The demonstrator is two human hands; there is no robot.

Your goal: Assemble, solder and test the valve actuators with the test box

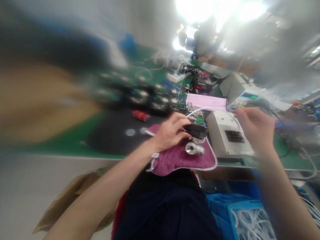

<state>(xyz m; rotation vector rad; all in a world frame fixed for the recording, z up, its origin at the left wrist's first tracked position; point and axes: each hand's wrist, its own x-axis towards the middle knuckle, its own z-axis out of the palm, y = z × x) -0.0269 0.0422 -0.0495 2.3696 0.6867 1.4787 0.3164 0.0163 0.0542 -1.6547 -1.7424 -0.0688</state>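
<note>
My left hand (pixel 172 131) grips a black actuator housing (pixel 198 130) whose open top shows a green circuit board (pixel 200 120). Below the housing is a silver metal valve body (pixel 193 149), its round opening facing me, over a purple cloth (pixel 180 160) with white edging. A white cable (pixel 212 108) arcs from the housing to the right. Its far part meets the fingertips of my right hand (pixel 257 126), which is closed in a pinch and somewhat blurred. That hand is above the right side of a white box (pixel 225 133) with a dark panel.
Several black units with circuit boards (pixel 155 98) stand on the left, near a red roll (pixel 141 115). Behind the cloth lie small metal parts (pixel 196 111) and a pink sheet (pixel 206 101). An instrument with a green display (pixel 248 96) stands back right. A blue crate (pixel 225 206) holds white cables below.
</note>
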